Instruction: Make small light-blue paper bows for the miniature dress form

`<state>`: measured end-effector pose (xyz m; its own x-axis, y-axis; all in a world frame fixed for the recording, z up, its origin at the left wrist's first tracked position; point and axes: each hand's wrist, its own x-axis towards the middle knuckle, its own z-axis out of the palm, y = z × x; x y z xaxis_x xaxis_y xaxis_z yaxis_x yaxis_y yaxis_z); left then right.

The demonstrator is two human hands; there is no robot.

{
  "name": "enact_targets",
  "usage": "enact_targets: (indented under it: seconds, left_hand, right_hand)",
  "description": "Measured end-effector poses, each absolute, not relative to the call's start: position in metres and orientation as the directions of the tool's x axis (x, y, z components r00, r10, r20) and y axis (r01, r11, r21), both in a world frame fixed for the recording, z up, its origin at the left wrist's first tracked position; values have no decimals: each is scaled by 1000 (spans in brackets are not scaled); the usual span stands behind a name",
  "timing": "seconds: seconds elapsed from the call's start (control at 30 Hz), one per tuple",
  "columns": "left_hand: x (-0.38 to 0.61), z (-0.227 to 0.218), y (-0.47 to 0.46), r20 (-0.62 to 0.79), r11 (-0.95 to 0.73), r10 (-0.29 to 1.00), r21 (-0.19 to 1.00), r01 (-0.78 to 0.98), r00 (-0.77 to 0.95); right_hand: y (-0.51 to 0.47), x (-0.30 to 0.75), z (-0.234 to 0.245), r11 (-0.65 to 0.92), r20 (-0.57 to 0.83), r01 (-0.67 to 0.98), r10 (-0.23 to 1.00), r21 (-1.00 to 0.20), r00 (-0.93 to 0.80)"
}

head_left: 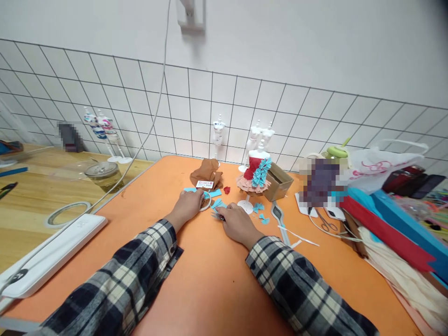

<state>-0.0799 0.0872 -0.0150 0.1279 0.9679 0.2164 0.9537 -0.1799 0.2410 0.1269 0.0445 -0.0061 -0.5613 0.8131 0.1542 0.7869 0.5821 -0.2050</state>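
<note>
My left hand (187, 206) is closed at the edge of a thin white roll of tape (209, 203), just in front of blue crepe paper strips (217, 192). My right hand (238, 223) is closed around a small dark metal tool (218, 216), mostly covered by the fingers. A blue paper piece (219, 203) lies between the two hands. Beyond the right hand stands a small dress form (254, 170) with a red bodice, blue ruffles and a pink skirt. Loose blue bow-like pieces (258, 207) lie by its white base.
Brown crepe paper (209, 169) and a cardboard box (280, 183) sit at the back. White mannequins (218, 133) stand along the grid wall. Scissors (328, 226), a plastic bag (381, 163) and coloured paper (385, 233) crowd the right. A white power bank (59, 254) lies left.
</note>
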Motion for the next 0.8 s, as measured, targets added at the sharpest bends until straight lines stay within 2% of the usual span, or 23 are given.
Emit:
enact_targets:
  seconds: [0.3,0.43,0.6,0.8]
  left_hand:
    - [-85,-21,98,247,-122,969,499,858,-6]
    - [-88,-19,96,236,-169,971,587,792,32]
    - [-84,-13,87,277,-275,951,563,780,136]
    - [-90,-7,83,450,-228,893,498,837,-25]
  right_hand:
    - [44,127,-2,615,169,771,788,-168,-592]
    - [44,128,-4,639,180,752,768,-163,-614]
    - [44,130,-4,648,198,742,761,-173,-618]
    - [39,144,17,689,347,666,723,-287,-598]
